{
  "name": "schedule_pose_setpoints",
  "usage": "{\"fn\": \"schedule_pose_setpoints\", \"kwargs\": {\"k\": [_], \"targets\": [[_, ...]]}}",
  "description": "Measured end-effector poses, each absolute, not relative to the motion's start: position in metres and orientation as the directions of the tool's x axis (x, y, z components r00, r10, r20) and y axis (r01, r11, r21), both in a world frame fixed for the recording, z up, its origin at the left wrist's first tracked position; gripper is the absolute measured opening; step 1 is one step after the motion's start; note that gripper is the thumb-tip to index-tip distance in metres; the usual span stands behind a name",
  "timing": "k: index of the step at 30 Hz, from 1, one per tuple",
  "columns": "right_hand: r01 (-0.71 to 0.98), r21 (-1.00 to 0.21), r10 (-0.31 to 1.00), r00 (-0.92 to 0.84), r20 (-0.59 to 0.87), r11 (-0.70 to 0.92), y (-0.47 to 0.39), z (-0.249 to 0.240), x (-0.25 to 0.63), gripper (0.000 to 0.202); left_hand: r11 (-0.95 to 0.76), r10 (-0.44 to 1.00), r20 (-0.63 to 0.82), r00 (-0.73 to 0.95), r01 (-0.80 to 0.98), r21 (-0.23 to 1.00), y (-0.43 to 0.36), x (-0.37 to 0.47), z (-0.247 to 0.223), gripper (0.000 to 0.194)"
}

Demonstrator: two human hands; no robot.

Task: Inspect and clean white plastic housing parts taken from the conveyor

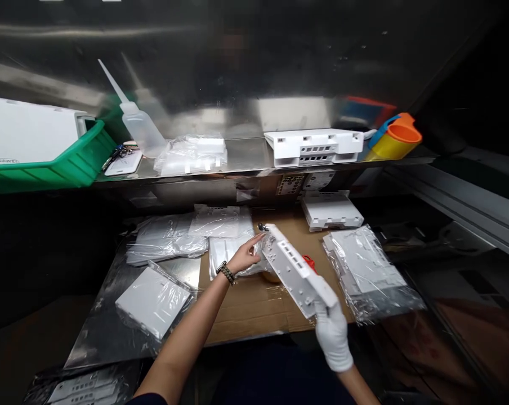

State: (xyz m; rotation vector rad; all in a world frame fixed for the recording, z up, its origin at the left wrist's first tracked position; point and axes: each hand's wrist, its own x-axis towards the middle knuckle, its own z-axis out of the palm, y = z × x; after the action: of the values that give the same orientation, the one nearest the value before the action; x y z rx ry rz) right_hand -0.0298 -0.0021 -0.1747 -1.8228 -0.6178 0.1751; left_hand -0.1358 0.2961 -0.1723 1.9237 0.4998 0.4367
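My right hand, in a white glove, grips the near end of a long white plastic housing with a row of small openings, held tilted over the cardboard sheet. My left hand, bare with a beaded bracelet, touches the housing's far end with its fingertips, beside a small dark part at that tip. A red object shows just behind the housing.
Several bagged white plates lie around: one at the left, a stack at the right, more behind. A bare white housing sits at the back. The shelf holds a green bin, squeeze bottle, another housing and coloured cups.
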Motion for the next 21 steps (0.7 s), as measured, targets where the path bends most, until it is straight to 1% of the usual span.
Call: {"fn": "schedule_pose_setpoints", "kwargs": {"k": [2, 3, 5, 7, 9, 11, 13, 15, 16, 17, 18, 19, 20, 21], "targets": [[0.506, -0.838, 0.603, 0.739, 0.300, -0.203, 0.001, -0.175, -0.039, 0.044, -0.356, 0.595, 0.104, 0.797, 0.146, 0.923, 0.291, -0.128, -0.175, 0.080], [0.566, -0.803, 0.641, 0.690, 0.337, -0.188, 0.001, -0.174, -0.043, 0.043, -0.364, 0.635, 0.127, 0.762, 0.149, 0.920, 0.288, -0.125, -0.175, 0.075], [0.627, -0.757, 0.669, 0.644, 0.371, -0.185, -0.002, -0.171, -0.049, 0.043, -0.403, 0.705, 0.196, 0.681, 0.156, 0.902, 0.280, -0.122, -0.174, 0.063], [0.611, -0.760, 0.663, 0.665, 0.343, -0.220, -0.006, -0.165, -0.054, 0.042, -0.471, 0.731, 0.288, 0.619, 0.152, 0.869, 0.270, -0.121, -0.169, 0.055], [0.515, -0.809, 0.636, 0.732, 0.245, -0.281, -0.007, -0.157, -0.055, 0.043, -0.546, 0.692, 0.368, 0.620, 0.116, 0.830, 0.255, -0.121, -0.161, 0.052], [0.350, -0.874, 0.576, 0.811, 0.104, -0.336, -0.007, -0.149, -0.051, 0.045, -0.650, 0.584, 0.445, 0.679, 0.063, 0.757, 0.237, -0.118, -0.152, 0.055], [0.132, -0.934, 0.470, 0.882, -0.042, -0.332, -0.007, -0.140, -0.041, 0.046, -0.803, 0.402, 0.526, 0.749, 0.014, 0.596, 0.214, -0.114, -0.142, 0.063], [-0.042, -0.964, 0.390, 0.909, -0.145, -0.263, -0.011, -0.129, -0.026, 0.047, -0.919, 0.225, 0.567, 0.792, -0.022, 0.395, 0.191, -0.108, -0.133, 0.068], [-0.115, -0.970, 0.369, 0.910, -0.189, -0.212, -0.015, -0.124, -0.018, 0.049, -0.945, 0.172, 0.561, 0.810, -0.026, 0.327, 0.180, -0.105, -0.129, 0.067], [-0.179, -0.970, 0.356, 0.907, -0.227, -0.162, -0.021, -0.119, -0.010, 0.052, -0.955, 0.158, 0.533, 0.831, -0.009, 0.298, 0.171, -0.102, -0.125, 0.061], [-0.233, -0.965, 0.342, 0.902, -0.261, -0.123, -0.028, -0.114, -0.003, 0.055, -0.959, 0.175, 0.481, 0.859, 0.037, 0.283, 0.162, -0.099, -0.121, 0.054], [-0.272, -0.957, 0.314, 0.904, -0.289, -0.098, -0.035, -0.110, 0.004, 0.057, -0.959, 0.208, 0.406, 0.890, 0.104, 0.265, 0.155, -0.095, -0.117, 0.047], [-0.294, -0.952, 0.269, 0.913, -0.306, -0.084, -0.043, -0.106, 0.010, 0.059, -0.955, 0.248, 0.312, 0.917, 0.178, 0.236, 0.148, -0.091, -0.114, 0.045], [-0.292, -0.953, 0.216, 0.928, -0.303, -0.084, -0.050, -0.103, 0.015, 0.060, -0.949, 0.283, 0.209, 0.936, 0.241, 0.204, 0.142, -0.087, -0.110, 0.049]]}}
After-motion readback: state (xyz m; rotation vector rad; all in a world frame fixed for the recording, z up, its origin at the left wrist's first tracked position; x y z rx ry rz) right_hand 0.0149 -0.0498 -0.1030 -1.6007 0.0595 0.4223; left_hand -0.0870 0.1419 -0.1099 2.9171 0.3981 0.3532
